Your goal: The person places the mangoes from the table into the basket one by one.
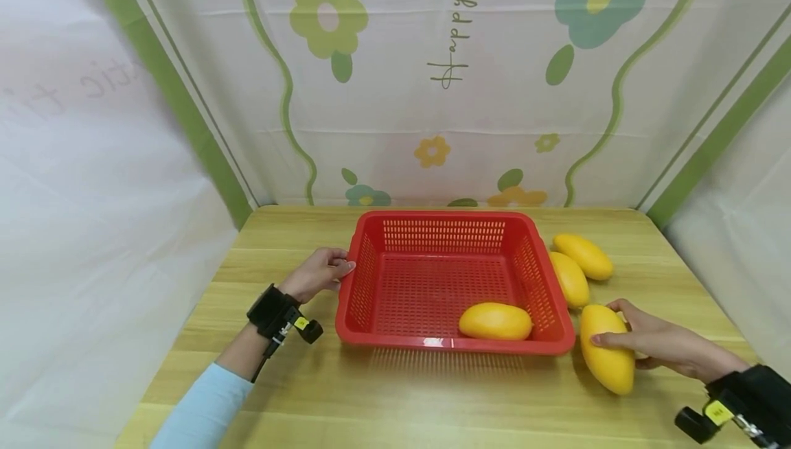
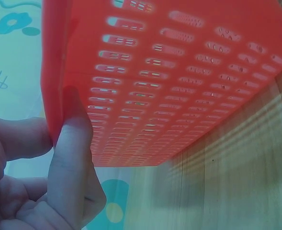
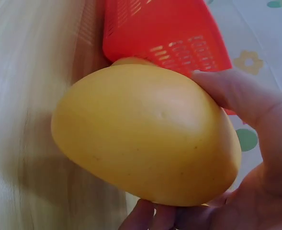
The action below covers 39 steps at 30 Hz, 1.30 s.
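Observation:
A red plastic basket (image 1: 432, 281) with slotted walls stands on the wooden table. My left hand (image 1: 318, 274) pinches its left rim; in the left wrist view the thumb and a finger (image 2: 70, 163) lie on either side of the rim. My right hand (image 1: 661, 342) grips a yellow mango (image 1: 608, 360) just right of the basket's near right corner. The right wrist view shows this mango (image 3: 145, 134) between thumb and fingers, its underside over the table. One mango (image 1: 494, 320) lies inside the basket, by the near wall.
Two more mangoes lie right of the basket: one mango (image 1: 570, 279) close against its right wall, another mango (image 1: 583, 255) farther back. A white printed cloth (image 1: 383, 106) hangs behind the table (image 1: 395, 401), and pale cloth walls stand at both sides.

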{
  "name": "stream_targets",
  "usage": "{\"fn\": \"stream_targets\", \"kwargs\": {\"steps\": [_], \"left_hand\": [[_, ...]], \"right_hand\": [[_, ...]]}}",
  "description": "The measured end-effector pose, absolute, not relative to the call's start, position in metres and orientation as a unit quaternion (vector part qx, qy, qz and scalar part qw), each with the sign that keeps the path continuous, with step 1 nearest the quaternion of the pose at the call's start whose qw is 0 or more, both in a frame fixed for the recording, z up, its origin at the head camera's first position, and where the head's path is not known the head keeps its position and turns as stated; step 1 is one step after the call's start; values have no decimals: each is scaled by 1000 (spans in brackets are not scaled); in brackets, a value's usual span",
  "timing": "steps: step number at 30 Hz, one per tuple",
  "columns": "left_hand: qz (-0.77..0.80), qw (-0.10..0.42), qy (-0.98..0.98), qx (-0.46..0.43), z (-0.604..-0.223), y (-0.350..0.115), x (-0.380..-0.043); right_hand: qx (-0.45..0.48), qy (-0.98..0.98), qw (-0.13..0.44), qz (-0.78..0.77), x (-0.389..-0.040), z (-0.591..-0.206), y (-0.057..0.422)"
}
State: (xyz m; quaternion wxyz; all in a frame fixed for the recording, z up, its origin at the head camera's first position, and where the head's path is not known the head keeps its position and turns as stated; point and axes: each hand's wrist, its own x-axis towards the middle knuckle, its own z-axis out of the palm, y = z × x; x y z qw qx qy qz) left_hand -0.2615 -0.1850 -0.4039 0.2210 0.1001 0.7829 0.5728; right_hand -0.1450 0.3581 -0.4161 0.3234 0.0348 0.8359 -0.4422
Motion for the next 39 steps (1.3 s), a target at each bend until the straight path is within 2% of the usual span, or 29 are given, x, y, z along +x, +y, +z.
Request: {"fn": "stream_targets", "kwargs": {"steps": [17,39], "left_hand": [[570,228,783,102,-405,-185,-263],[582,225,776,90,-406,-185,-262]], "right_hand": [[33,807,290,-513,-140,-411,353],[17,802,280,-527,-156,-398,348]]}}
